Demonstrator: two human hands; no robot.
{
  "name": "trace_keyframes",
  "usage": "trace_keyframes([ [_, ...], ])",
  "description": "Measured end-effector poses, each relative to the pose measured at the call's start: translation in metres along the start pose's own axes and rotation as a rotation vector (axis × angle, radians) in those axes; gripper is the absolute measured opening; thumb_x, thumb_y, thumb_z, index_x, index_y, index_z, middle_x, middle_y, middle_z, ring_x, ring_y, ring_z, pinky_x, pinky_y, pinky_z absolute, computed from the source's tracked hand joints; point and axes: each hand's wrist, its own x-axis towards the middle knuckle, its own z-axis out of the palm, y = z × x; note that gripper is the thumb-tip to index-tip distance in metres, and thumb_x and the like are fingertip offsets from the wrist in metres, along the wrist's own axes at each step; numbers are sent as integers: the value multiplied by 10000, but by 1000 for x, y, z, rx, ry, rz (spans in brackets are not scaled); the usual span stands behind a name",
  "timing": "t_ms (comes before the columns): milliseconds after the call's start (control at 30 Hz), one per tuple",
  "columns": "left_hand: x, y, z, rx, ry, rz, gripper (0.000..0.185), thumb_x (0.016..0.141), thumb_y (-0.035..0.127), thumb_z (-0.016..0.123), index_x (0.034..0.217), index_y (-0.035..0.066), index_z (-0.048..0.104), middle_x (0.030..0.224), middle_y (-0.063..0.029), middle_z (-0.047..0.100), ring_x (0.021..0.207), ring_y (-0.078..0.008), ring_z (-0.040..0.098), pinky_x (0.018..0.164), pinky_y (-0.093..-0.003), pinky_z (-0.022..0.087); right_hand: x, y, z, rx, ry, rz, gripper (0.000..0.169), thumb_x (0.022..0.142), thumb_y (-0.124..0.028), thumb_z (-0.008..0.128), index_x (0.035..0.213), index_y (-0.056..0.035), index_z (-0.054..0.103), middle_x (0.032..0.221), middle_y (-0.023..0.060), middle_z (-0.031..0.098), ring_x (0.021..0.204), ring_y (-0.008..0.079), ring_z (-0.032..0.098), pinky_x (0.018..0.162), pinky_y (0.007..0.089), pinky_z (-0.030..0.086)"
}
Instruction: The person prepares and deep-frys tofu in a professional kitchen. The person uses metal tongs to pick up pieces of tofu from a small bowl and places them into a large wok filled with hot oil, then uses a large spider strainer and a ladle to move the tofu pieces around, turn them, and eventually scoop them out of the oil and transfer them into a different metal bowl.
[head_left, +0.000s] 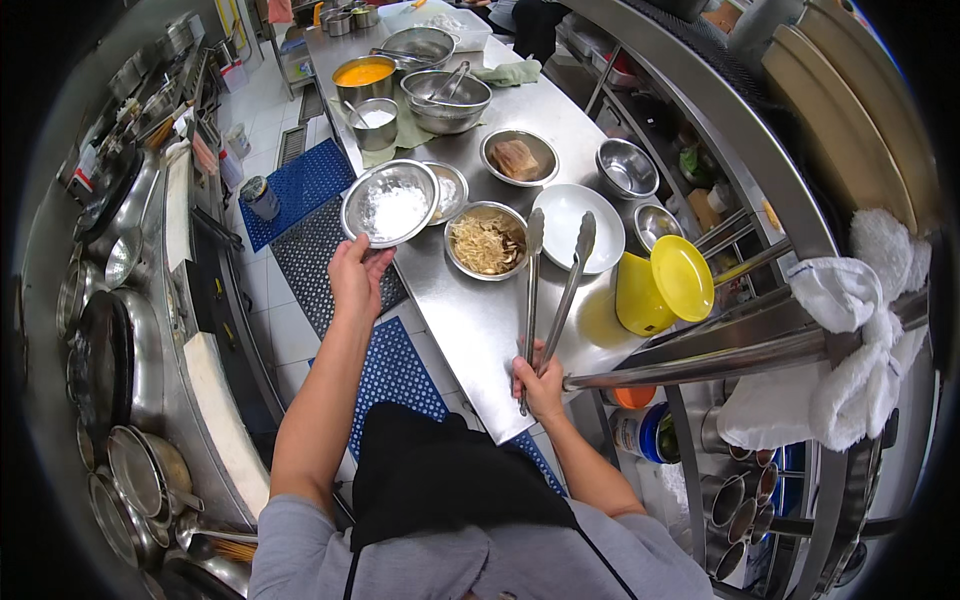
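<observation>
A metal bowl of white powder (391, 204) is gripped at its near rim by my left hand (358, 279), over the left edge of the steel table. My right hand (538, 381) holds metal tongs (559, 315) by the handle end; their arms are spread, with nothing between the tips. Beyond the tongs lies a white plate (583, 251). To their left stands a metal bowl of bean sprouts and brown slices (487, 241). Another bowl (519, 157) holds a brown block of food. Partly behind the powder bowl is a smaller metal dish (450, 196) with whitish contents.
Yellow plastic containers (646, 296) and empty metal bowls (628, 168) line the table's right side. Farther back are a pot of orange liquid (365, 75), a pot of white contents (373, 124) and a colander (448, 101). A cooking range with woks is left; a person sits at the far end.
</observation>
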Motion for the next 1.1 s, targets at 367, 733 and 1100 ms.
trace_keyframes([
  [367, 105, -27, 101, 48, -148, -72, 96, 903, 41, 618, 853, 10, 542, 892, -113, 610, 786, -206, 630, 718, -320, 583, 3, -8, 13, -71, 94, 17, 400, 871, -120, 717, 1160, 22, 480, 683, 12, 557, 479, 67, 519, 414, 223, 431],
  [733, 226, -119, 236, 145, -280, -200, 139, 892, 60, 660, 841, 20, 538, 848, -74, 588, 728, -170, 612, 642, -292, 604, 3, -8, 21, -111, 211, 15, 535, 864, -98, 705, 1308, 49, 447, 693, 35, 566, 476, 95, 524, 417, 240, 438],
  [1100, 305, -176, 294, 285, -169, -249, 130, 831, 36, 663, 832, -46, 562, 827, -149, 620, 616, -207, 661, 502, -291, 584, 5, -4, 22, -172, 264, 58, 592, 820, -96, 733, 1322, 38, 449, 738, 46, 568, 505, 121, 553, 436, 266, 475],
])
